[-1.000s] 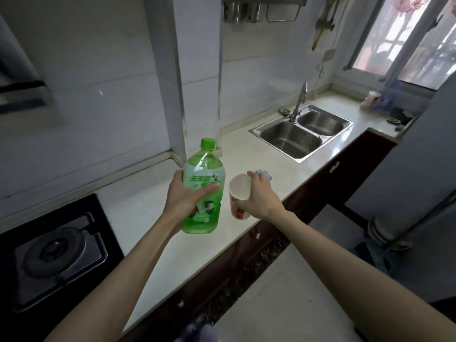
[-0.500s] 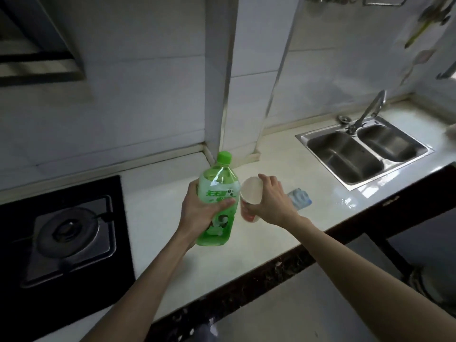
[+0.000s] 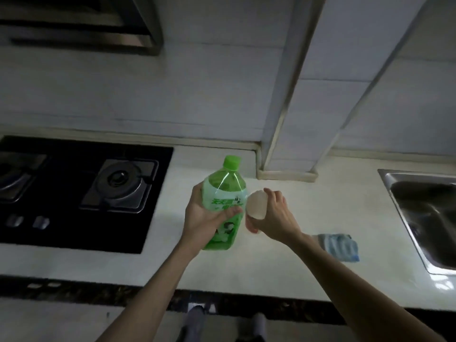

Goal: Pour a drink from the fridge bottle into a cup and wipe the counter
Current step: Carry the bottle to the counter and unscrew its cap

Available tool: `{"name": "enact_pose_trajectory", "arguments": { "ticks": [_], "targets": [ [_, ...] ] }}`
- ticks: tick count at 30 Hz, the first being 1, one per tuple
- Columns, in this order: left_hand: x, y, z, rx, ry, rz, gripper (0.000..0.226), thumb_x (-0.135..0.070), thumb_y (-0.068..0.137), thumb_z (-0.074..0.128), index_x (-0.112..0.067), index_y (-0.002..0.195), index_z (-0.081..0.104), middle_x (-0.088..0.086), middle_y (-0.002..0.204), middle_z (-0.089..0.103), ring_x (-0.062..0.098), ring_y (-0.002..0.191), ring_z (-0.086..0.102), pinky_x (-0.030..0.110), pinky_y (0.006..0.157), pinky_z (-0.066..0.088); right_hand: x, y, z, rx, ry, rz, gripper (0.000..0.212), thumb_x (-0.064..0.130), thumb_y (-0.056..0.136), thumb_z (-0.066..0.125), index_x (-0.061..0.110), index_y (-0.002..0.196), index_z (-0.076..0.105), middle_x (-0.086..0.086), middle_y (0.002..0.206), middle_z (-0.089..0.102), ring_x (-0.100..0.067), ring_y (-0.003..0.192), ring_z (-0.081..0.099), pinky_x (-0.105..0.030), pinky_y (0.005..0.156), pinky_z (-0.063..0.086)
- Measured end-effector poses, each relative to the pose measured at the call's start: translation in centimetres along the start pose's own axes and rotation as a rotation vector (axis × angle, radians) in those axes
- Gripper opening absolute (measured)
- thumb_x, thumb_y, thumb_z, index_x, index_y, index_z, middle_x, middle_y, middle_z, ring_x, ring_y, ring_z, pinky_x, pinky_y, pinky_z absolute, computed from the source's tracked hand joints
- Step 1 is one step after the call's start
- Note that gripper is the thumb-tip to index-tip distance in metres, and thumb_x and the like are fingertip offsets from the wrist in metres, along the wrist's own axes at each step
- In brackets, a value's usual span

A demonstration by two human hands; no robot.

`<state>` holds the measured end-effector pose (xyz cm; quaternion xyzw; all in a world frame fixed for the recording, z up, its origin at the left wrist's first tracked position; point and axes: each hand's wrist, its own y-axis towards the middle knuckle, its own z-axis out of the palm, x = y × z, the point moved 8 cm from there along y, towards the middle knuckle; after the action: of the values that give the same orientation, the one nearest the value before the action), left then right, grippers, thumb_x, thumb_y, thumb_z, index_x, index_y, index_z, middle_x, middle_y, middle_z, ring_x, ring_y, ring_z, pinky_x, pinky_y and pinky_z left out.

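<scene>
Left hand [image 3: 207,218] grips capped green bottle [image 3: 223,206] upright above table [image 3: 283,275]. Right hand [image 3: 276,215] holds paper cup [image 3: 256,204] just right of it.

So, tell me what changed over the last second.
The view swung left: more of the stove shows, the sink slid to the right edge. Both hands carried bottle and cup farther in over the counter. Grips unchanged: left hand holds the capped bottle, right hand the cup. The cloth lies unmoved.

Single head view, close, looking down at counter [image 3: 308,211].
</scene>
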<state>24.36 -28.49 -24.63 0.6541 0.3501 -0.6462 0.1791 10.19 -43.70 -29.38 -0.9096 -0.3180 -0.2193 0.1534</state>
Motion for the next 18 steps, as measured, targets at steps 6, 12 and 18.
{"name": "enact_pose_trajectory", "arguments": {
  "ticks": [6, 12, 18],
  "targets": [
    [0.3, -2.4, 0.9, -0.163, -0.021, -0.037, 0.081, -0.022, 0.055, 0.096, -0.020, 0.124, 0.053, 0.000, 0.109, 0.071, 0.014, 0.099, 0.071, 0.039, 0.086, 0.059, -1.3, 0.9, 1.3, 0.069, -0.017, -0.106, 0.099, 0.039, 0.073, 0.078, 0.005, 0.148, 0.022, -0.012, 0.135, 0.036, -0.028, 0.121, 0.040, -0.042, 0.094, 0.048],
    [0.3, -3.8, 2.0, -0.202, -0.007, -0.058, 0.085, -0.037, 0.046, 0.095, -0.025, 0.120, 0.055, -0.005, 0.106, 0.072, 0.012, 0.097, 0.071, 0.042, 0.085, 0.060, -1.6, 2.4, 3.6, 0.122, -0.025, -0.128, 0.097, 0.036, 0.066, 0.077, 0.012, 0.146, 0.027, -0.008, 0.133, 0.037, -0.025, 0.117, 0.038, -0.040, 0.091, 0.047],
    [-0.3, -3.1, 1.1, -0.181, -0.021, -0.043, 0.088, -0.039, 0.045, 0.094, -0.026, 0.123, 0.054, -0.003, 0.109, 0.072, 0.014, 0.100, 0.071, 0.045, 0.088, 0.059, -2.9, 2.4, 5.1, 0.119, -0.025, -0.072, 0.108, 0.037, 0.073, 0.080, 0.007, 0.151, 0.011, -0.011, 0.137, 0.034, -0.027, 0.122, 0.040, -0.042, 0.096, 0.048]
  ]
}}
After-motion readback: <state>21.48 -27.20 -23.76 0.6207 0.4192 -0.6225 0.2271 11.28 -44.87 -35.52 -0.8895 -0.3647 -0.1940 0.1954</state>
